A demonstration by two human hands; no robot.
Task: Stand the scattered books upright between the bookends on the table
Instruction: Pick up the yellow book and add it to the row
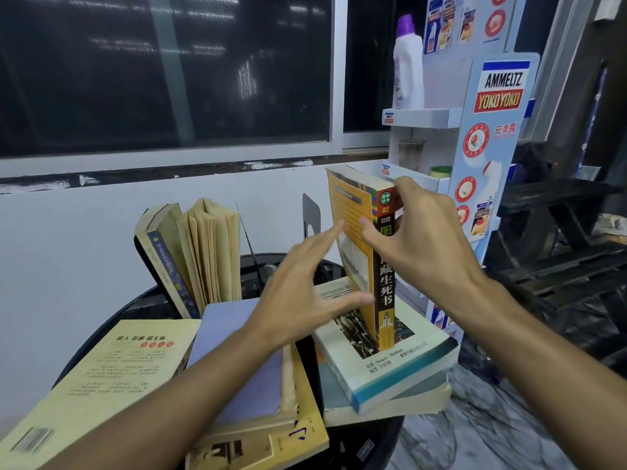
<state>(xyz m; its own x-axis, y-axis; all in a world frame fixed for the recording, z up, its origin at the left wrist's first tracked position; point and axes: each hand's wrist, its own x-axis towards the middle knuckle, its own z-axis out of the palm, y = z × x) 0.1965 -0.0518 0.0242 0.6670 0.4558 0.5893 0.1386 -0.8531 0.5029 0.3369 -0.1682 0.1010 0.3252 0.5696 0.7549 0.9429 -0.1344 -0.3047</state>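
My right hand (419, 239) grips the spine of an orange book (356, 232) that stands upright on a flat white book (390, 361). My left hand (298, 293) has its fingers spread; the fingertips touch the orange book's front cover. Two yellowed books (193, 252) lean upright against a black bookend (149, 266) at the left. A grey metal bookend (311, 215) stands behind the hands. A pale blue book (234, 351), a yellow book (112, 378) and other books lie flat on the round black table (135, 310).
A white display rack (475, 157) with a purple-capped white bottle (409, 62) stands to the right of the table. A white wall and dark window lie behind. Dark wooden furniture (559, 232) is at the far right. Marbled floor shows at the lower right.
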